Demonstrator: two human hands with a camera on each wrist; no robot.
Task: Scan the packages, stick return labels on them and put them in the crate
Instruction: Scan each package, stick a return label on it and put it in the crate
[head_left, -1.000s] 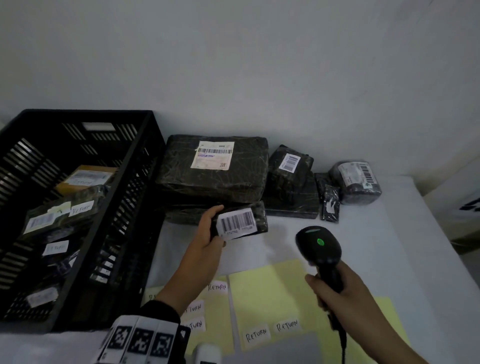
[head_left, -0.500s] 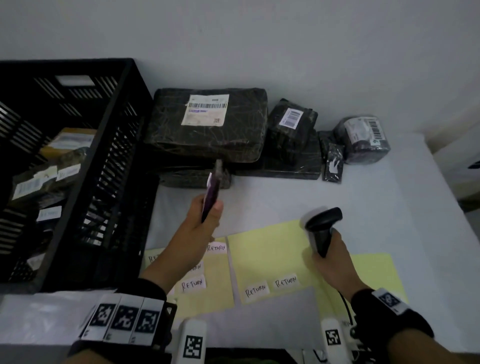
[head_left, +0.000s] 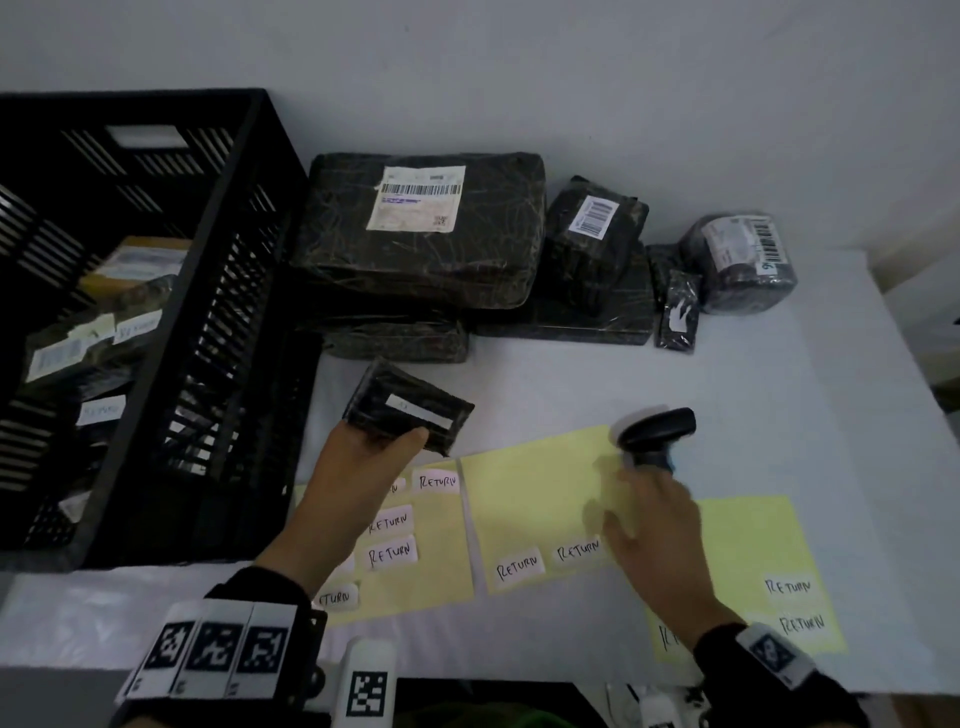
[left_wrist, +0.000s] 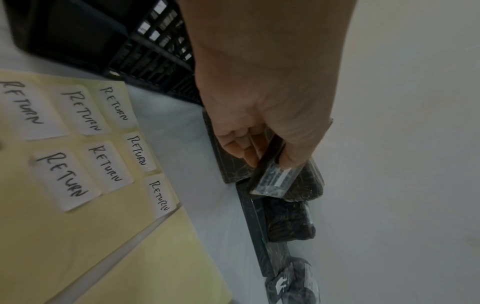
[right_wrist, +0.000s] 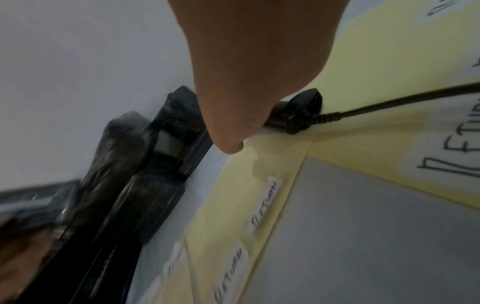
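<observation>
My left hand (head_left: 384, 435) holds a small black wrapped package (head_left: 410, 408) above the table beside the crate, thumb on top and fingers underneath. In the left wrist view the same hand (left_wrist: 265, 158) pinches the package (left_wrist: 275, 181) by its edge. The black barcode scanner (head_left: 655, 432) lies on its side at the far edge of a yellow sheet (head_left: 535, 499). Just in front of it my right hand (head_left: 623, 519) is blurred and hovers over that sheet, fingers loose, holding nothing. White RETURN labels (head_left: 519, 566) are stuck on the sheets. The scanner's base and cable (right_wrist: 298, 111) show behind my right hand (right_wrist: 228, 144).
The black slatted crate (head_left: 218, 208) stands at the left with several labelled packages inside. More black packages are stacked against the wall: a large one (head_left: 421, 228), a small one (head_left: 597, 228) and a rounded one (head_left: 743, 265). Another yellow sheet (head_left: 748, 545) lies at the right.
My left hand turned the package over, so its barcode face no longer shows. My right hand laid the scanner on the table and let go, then drew back over the yellow sheet.
</observation>
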